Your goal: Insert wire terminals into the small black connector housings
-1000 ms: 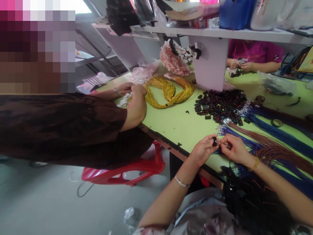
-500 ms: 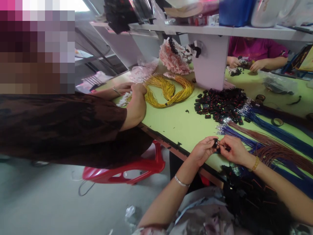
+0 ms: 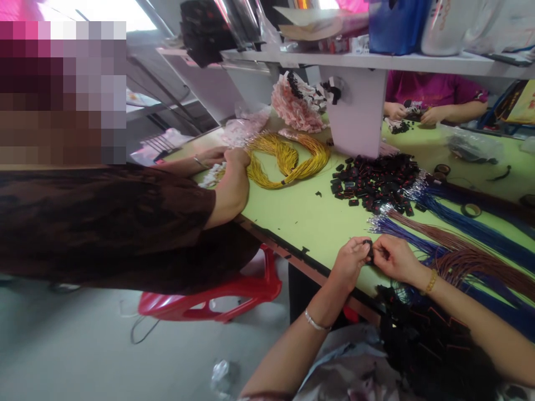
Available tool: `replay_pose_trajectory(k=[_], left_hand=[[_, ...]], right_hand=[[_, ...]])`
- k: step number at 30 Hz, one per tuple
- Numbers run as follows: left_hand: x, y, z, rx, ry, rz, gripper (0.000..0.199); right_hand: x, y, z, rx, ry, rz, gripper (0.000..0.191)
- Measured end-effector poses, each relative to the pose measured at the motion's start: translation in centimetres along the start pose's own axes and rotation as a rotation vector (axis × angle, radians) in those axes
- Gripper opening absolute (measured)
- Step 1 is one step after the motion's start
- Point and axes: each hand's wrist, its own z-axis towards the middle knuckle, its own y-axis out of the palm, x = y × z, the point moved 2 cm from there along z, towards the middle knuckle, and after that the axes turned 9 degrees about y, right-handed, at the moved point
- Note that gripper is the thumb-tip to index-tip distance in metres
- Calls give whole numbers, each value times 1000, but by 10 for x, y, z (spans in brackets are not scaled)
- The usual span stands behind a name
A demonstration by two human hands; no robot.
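My left hand (image 3: 351, 260) pinches a small black connector (image 3: 368, 252) above the table's front edge. Close on its right, my right hand (image 3: 395, 257) has its fingers pressed together against the connector; what they grip is too small to make out. Behind my hands lies a heap of black connectors (image 3: 376, 181). Blue wires (image 3: 455, 217) and brown wires (image 3: 422, 225) with metal tips spread to the right. Under my right forearm, a dark pile of connectors with wires (image 3: 434, 340) rests near my lap.
A person in dark clothing (image 3: 104, 228) works at the left beside yellow wire bundles (image 3: 288, 161) and a red stool (image 3: 213, 301). Another person in a magenta shirt (image 3: 434, 92) sits across the table. A shelf support (image 3: 355, 111) stands mid-table; tape rolls (image 3: 471, 210) lie right.
My left hand has tilted more upright around the connector, and its wrist has shifted slightly right. The right hand stays close by. The view has shifted slightly.
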Motion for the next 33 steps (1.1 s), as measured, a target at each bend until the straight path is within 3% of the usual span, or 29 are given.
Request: replay_pose_trajectory(k=[4,7,11,14,21,27,33], left_hand=[[1,1,-7,-4,49,69,35],[5,0,-7,-21,29,89,37],[7,3,-1,-50,-7,80,36],[2,8,4,-52,-38,42,34],[-10,9,10,-15,-110,18,24],[-11,5,9,-37,-104,-5,26],[-12,6,9,-26,-104,1,26]], right_hand=[[-3,0,0,-22,-13,-19,12],[9,-18,7,-40,20,28,13],[46,-48,19,55,297,-306,7],[66,-54,22,-60,380,-408,7],[68,-54,18,-80,349,-421,7],[71,-57,17,-103,361,-452,10],[71,-58,15,-122,280,-468,9]])
